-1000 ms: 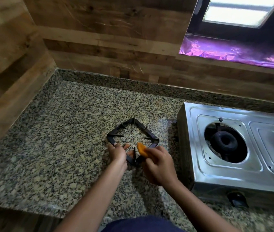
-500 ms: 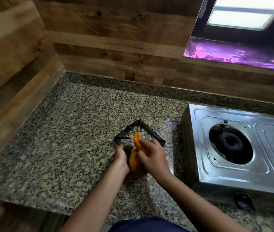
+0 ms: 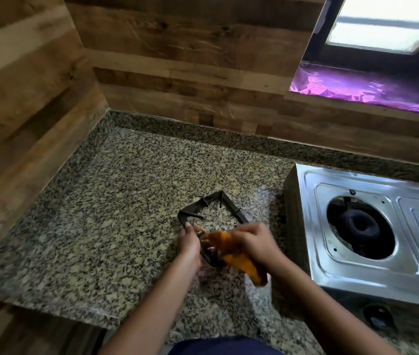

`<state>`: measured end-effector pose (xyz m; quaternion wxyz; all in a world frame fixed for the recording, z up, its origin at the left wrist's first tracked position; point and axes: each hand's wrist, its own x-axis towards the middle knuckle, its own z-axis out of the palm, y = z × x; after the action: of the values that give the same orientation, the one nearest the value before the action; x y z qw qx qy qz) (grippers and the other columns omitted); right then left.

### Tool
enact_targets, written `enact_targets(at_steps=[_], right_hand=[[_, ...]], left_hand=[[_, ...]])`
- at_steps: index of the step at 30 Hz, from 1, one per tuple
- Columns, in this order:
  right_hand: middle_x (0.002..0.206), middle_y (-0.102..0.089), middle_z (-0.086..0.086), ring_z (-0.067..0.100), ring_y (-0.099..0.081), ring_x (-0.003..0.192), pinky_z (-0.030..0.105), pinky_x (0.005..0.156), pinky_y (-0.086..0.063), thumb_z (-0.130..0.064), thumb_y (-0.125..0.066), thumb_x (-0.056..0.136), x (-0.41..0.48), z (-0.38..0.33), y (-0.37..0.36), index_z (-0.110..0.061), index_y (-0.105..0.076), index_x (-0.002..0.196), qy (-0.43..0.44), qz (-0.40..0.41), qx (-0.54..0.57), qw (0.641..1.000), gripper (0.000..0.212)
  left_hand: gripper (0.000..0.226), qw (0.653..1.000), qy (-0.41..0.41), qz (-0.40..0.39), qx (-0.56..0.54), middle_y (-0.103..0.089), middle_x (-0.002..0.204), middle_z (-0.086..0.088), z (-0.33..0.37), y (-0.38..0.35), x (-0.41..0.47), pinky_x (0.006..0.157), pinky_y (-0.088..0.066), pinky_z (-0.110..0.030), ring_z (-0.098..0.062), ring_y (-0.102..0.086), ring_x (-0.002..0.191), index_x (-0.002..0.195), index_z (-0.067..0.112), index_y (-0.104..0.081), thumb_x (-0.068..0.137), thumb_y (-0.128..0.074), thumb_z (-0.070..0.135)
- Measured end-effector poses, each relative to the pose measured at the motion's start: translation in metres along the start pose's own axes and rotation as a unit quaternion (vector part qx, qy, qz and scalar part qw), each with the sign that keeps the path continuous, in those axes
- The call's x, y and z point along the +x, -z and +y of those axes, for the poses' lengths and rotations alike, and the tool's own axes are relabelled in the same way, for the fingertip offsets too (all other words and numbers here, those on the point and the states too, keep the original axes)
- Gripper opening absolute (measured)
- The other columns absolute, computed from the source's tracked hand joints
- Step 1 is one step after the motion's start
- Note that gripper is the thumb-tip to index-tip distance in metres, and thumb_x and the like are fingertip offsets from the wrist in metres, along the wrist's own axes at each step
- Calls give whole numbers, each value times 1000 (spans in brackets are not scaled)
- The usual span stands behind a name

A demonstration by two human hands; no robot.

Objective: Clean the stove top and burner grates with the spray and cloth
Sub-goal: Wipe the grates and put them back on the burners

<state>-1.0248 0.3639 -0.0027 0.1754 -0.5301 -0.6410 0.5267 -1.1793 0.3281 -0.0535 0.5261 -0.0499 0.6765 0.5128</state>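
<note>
Near the middle of the granite surface [image 3: 95,226], a little toward 5 o'clock from frame centre, lies the black burner grate [image 3: 196,207]. It is a square frame turned corner-on like a diamond. Its far corner points to 12 o'clock. Its near corner, at 6 o'clock, is hidden under the hands and cloth; cannot tell whether that corner is lifted off the surface.

Left hand [image 3: 189,240] is at the grate's 8 o'clock side, fingers curled round the bar there, gripping it. Right hand [image 3: 253,242] is at the grate's 4 o'clock side, fingers bunched on an orange cloth [image 3: 239,260], holding it against the near part of the grate. Cloth lies between the two hands, with its loose end trailing toward 5 o'clock below the right wrist. Hands are close together, and the narrow gap between them is filled by cloth and grate. Right hand and cloth are slightly blurred.

Steel stove [image 3: 315,239] stands at 3 o'clock from the grate, on the same surface, near it but apart. Its left burner [image 3: 359,226], a dark ring, shows in the round opening. A dark knob [image 3: 379,320] is on the stove's front face. Wooden wall [image 3: 177,60] backs the surface at 12 and 9 o'clock. Window [image 3: 382,24] is at 1 o'clock, with a shiny purple sheet [image 3: 356,88] just under it.
</note>
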Motion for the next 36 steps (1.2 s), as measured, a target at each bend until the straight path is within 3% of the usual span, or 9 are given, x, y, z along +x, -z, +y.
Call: enact_targets(at_steps=[3,8,11,14,19,23,30,33,36], right_hand=[[91,-75,3,20,-73,83,39,75,-59,-25,-72,80,15,7,26,-27,-77,89,13,88,63,994,10],[108,-63,-11,10,-60,100,30,89,-52,-6,-65,84,32,32,20,-29,-74,108,134,-26,-172,976,35],[108,-63,-6,18,-56,97,33,84,-49,-13,-67,85,29,58,-1,-29,-72,116,241,-39,-318,916,35],[102,-63,-3,24,-56,92,34,77,-50,-17,-64,83,20,66,-2,-26,-73,114,229,-20,-358,905,33],[94,-64,-8,11,-60,89,26,80,-49,-6,-63,82,-6,12,28,-20,-75,104,182,180,-154,954,29],[105,-68,-4,8,-62,99,12,90,-44,1,-62,83,-15,-53,66,-14,-73,110,214,348,-14,913,33],[104,-72,0,16,-68,99,38,93,-55,-10,-62,83,-37,-103,137,-23,-71,108,172,491,277,808,29],[110,-71,0,17,-67,104,41,95,-54,-16,-61,86,-40,-102,153,-22,-69,116,181,457,250,834,32],[111,-65,0,13,-61,106,25,99,-46,-14,-57,91,-51,-86,162,-15,-64,128,180,480,127,849,37]], left_hand=[[41,995,-78,51,40,-57,72,-8,12,13,4,43,-35,-23,-15,-43,47,98,10,-51,104,-29,44],[40,976,-148,74,140,-54,76,-4,28,36,17,42,-28,-23,-12,-39,50,91,16,-58,101,-37,48],[41,977,-142,52,152,-45,65,1,38,39,13,41,-25,-24,-10,-31,44,89,15,-58,99,-40,51],[40,970,-169,20,174,-48,68,-1,52,33,2,41,-24,-25,-9,-29,43,81,18,-52,97,-40,53],[44,972,-179,-55,143,-54,72,-5,91,15,-35,33,-25,-20,-6,-31,40,88,11,-49,97,-40,53],[45,966,-197,-145,83,-37,55,3,121,-7,-73,33,-19,-19,-7,-24,36,76,16,-44,96,-40,57],[49,929,-293,-226,24,-24,47,4,127,-46,-136,39,-12,-17,-10,-15,35,65,20,-39,97,-37,56],[49,906,-342,-246,23,-22,49,2,110,-69,-157,40,-13,-16,-11,-15,35,64,20,-38,97,-37,56],[52,876,-414,-241,62,-36,53,-11,94,-101,-180,33,-21,-30,-25,-21,39,70,10,-48,92,-38,56]])
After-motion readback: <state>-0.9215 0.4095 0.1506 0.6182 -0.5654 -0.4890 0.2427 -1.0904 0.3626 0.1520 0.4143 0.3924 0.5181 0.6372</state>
